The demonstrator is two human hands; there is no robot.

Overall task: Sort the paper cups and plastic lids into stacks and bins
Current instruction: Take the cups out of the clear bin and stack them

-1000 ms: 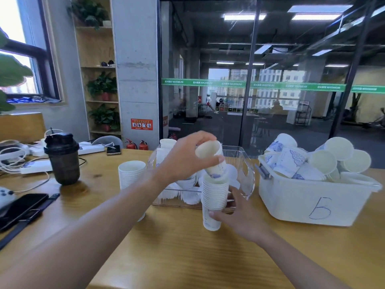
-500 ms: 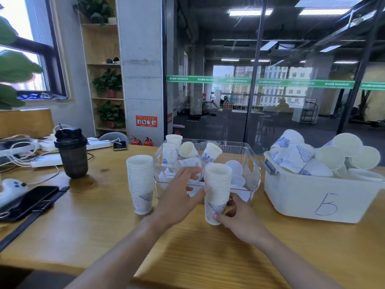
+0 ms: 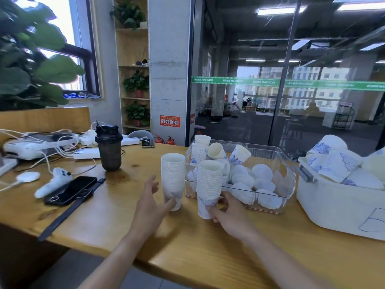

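Note:
Two stacks of white paper cups with blue print stand on the wooden table. My right hand (image 3: pixel 228 213) grips the base of the right stack (image 3: pixel 209 184). My left hand (image 3: pixel 151 202) is spread, its thumb at the foot of the left stack (image 3: pixel 173 178) and its fingers just left of it. Behind the stacks a clear plastic bin (image 3: pixel 284 178) holds loose cups and white lids. A white bin (image 3: pixel 333 205) at the right, marked with a handwritten letter, is heaped with more cups.
A dark shaker bottle (image 3: pixel 108 150) stands left of the stacks. A black phone (image 3: pixel 71 190), a watch strap, a white controller (image 3: pixel 55 180), cables and power strips lie at the left. The table's front edge runs diagonally below my arms.
My left hand put a cup onto the right stack, then moved left to the other stack. My right hand stayed on the right stack's base. The camera swung left.

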